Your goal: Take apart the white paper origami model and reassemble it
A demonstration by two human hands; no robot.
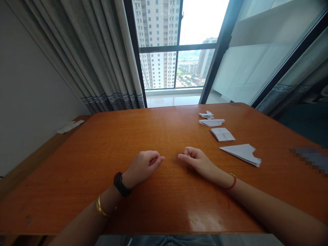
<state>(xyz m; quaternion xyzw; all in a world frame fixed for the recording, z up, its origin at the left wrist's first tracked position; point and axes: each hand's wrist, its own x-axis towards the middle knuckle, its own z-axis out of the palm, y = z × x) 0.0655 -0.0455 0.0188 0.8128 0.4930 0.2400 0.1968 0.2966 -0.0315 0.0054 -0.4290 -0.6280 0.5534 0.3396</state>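
Observation:
My left hand point(143, 167) rests on the wooden table point(102, 143), its fingers curled in a loose fist with nothing visible in it. A black watch and a gold bangle are on that arm. Across a small gap, my right hand point(196, 160) is likewise curled, with no object showing; a red string bracelet circles its wrist. To the right of it lies a pointed folded white paper point(242, 152), the nearest item. Behind that sit a square folded paper point(222, 134), a flat long folded paper point(212, 122) and a small folded paper piece point(206, 115).
White paper strips point(69, 126) lie on a ledge beyond the table's left edge. A blurred, pixelated object point(311, 159) is at the far right. Behind the table are a grey curtain point(107, 54) and a window point(176, 49).

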